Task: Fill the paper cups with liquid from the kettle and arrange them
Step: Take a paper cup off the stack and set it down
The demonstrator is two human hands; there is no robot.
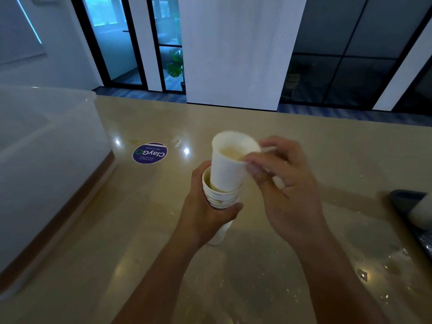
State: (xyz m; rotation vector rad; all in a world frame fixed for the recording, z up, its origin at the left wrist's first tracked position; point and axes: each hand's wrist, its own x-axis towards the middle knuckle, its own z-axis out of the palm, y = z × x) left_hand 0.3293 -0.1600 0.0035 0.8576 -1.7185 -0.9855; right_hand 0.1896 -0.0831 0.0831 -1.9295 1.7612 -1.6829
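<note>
A stack of white paper cups (221, 197) stands in the middle of the view, and my left hand (205, 206) grips it around the rims. One white paper cup (228, 164) sticks up out of the stack, tilted a little to the right. My right hand (280, 176) pinches that cup's rim between thumb and fingers. The kettle is not in view.
The beige counter (233, 265) is glossy, with a round purple sticker (150, 153) at the left. A large translucent plastic box (46, 160) fills the left side. A dark tray (413, 211) with a pale object (422, 213) on it sits at the right edge.
</note>
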